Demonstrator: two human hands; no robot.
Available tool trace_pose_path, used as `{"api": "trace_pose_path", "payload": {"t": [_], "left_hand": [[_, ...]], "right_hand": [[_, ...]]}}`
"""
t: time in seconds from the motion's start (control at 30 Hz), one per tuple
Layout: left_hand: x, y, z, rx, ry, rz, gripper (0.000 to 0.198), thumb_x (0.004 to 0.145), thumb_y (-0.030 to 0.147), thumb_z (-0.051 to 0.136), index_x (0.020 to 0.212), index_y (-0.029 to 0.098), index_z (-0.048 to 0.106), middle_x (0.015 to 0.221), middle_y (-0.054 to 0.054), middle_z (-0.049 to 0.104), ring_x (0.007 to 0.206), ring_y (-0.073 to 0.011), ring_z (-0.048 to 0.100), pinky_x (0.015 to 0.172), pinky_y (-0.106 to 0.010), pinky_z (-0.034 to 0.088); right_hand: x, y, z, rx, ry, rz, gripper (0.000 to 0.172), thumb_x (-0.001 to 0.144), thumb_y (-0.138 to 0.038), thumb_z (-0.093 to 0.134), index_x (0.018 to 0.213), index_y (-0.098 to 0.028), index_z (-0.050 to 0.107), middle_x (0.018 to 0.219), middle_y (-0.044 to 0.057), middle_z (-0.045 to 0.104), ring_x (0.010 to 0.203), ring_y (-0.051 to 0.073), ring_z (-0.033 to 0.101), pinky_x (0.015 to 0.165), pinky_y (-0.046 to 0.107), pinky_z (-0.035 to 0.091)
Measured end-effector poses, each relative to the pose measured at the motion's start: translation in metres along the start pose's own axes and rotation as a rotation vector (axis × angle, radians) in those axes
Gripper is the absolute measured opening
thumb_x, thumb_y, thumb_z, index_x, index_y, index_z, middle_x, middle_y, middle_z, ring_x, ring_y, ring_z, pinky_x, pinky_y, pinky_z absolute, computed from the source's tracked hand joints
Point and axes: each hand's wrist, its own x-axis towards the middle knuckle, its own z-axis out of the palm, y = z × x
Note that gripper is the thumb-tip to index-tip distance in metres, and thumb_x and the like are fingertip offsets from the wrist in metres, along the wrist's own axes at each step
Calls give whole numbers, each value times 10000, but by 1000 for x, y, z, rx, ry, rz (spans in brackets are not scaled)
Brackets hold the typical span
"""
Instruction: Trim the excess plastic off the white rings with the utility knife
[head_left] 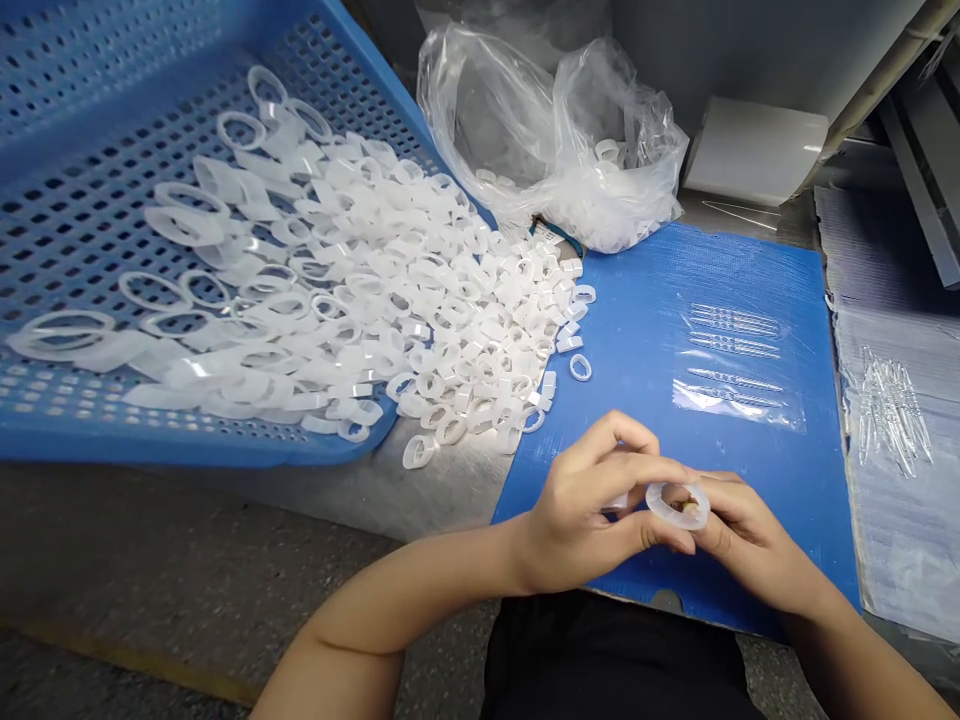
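Near, over the blue sheet [637, 350], the left hand [600, 500] and right hand [754, 545] pinch one white ring [699, 513]. At left, a large ring heap [450, 310] lies loose, seemingly still unhandled.

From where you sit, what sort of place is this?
Probably a factory or workshop: translucent white plastic rings heap from a blue perforated plastic basket onto a grey metal worktop, and a clear plastic bag holds more white pieces.

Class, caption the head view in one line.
Left hand and right hand hold a translucent ring over a blue board, beside heaped rings.
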Motion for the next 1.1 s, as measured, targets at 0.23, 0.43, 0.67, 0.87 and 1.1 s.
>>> {"api": "trace_pose_path", "payload": {"t": [0.23,0.43,0.67,0.87,1.1], "left_hand": [[0,1,0,-49,-29,36,272,824,392,664,928,142,645,775,10,494,564,-50,465,469,-134,453],[1,1,0,-52,-33,44,279,827,395,659,926,134,648,770,5,504,567,-55,469,469,-137,454],[-1,0,0,-47,-16,28,290,813,405,669,930,140,651,779,10,499,543,-46,450,463,-140,448],[-1,0,-3,10,-3,12,284,811,379,683,957,138,640,793,11,497,526,-40,437,462,-149,446],[-3,-1,1,247,-29,-34,165,855,249,658,963,130,621,885,-25,549,485,-24,422,476,-172,456]], "right_hand": [[-1,2,0,-18,-19,32,459,989,-496,366,780,-200,646,670,13,565,596,150,517,598,263,418],[-2,2,2,-83,39,18,449,990,-484,373,787,-198,653,657,26,574,588,163,526,588,279,425],[-1,4,7,-215,188,-107,312,1000,-330,429,744,-199,549,641,-9,510,551,123,468,500,238,341],[-1,6,9,-376,323,-88,159,930,-228,520,783,-200,576,658,-6,550,553,128,483,508,242,363],[2,3,-1,-212,473,320,182,872,-299,557,723,-196,573,589,-44,465,512,105,418,480,220,330]]}}
